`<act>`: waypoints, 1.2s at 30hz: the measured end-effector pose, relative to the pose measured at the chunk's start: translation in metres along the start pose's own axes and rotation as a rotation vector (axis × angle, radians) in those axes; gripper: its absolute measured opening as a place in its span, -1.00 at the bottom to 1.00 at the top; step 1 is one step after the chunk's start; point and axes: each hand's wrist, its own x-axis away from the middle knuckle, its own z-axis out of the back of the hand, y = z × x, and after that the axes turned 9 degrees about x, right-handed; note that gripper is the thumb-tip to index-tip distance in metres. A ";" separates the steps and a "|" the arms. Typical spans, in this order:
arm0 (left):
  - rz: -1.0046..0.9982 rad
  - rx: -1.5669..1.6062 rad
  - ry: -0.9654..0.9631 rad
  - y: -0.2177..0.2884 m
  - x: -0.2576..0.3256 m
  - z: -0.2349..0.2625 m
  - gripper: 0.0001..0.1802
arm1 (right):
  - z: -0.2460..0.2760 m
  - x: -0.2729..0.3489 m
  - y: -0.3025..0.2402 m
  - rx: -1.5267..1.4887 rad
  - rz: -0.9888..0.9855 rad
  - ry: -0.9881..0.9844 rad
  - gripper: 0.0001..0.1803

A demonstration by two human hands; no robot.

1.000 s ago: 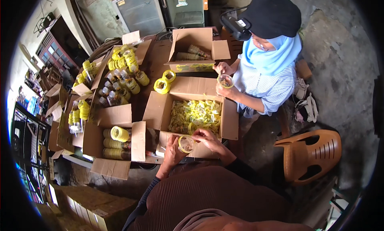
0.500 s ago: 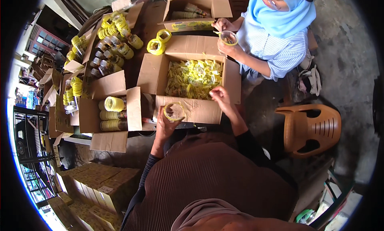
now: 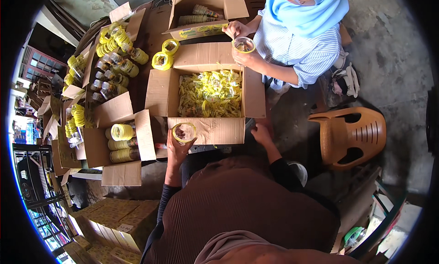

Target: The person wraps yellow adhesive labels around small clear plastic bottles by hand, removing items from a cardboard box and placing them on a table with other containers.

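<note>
left hand (image 3: 176, 149) raised in front of the wearer's brown-clad torso, fingers closed around a small clear jar (image 3: 184, 132) with a yellow rim, held upright against the near flap of a large open cardboard box (image 3: 208, 129). right hand (image 3: 261, 135) lowered beside the box's near right corner, fingers loosely curled, seemingly holding nothing; whether it touches the cardboard cannot be told. the box is filled with small yellow packets (image 3: 210, 94). to its left, a smaller open carton (image 3: 120, 169) holds rows of yellow-lidded jars (image 3: 121, 132); its flaps nearly meet the large box, leaving little free room on that side. to the right, bare concrete floor (image 3: 393, 72) and a brown plastic chair (image 3: 350, 136) set well apart from the box. beyond the box, a second person in a blue headscarf and striped shirt holds a similar jar (image 3: 243, 44) in both hands. farther left, more jars and yellow rings (image 3: 164, 60) lie among cartons; another open carton (image 3: 201, 12) stands at the far edge.
</note>
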 end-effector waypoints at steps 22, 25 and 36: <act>-0.018 0.085 -0.303 0.016 -0.046 -0.049 -0.26 | -0.067 0.010 0.024 -0.411 -0.154 -0.016 -0.86; -0.061 -0.003 -0.348 0.018 -0.043 -0.047 -0.21 | -0.063 0.015 0.014 -0.463 -0.166 -0.024 -0.88; -0.193 0.057 -0.345 0.014 -0.043 -0.043 -0.32 | -0.023 0.029 -0.029 -0.462 -0.117 0.373 -0.82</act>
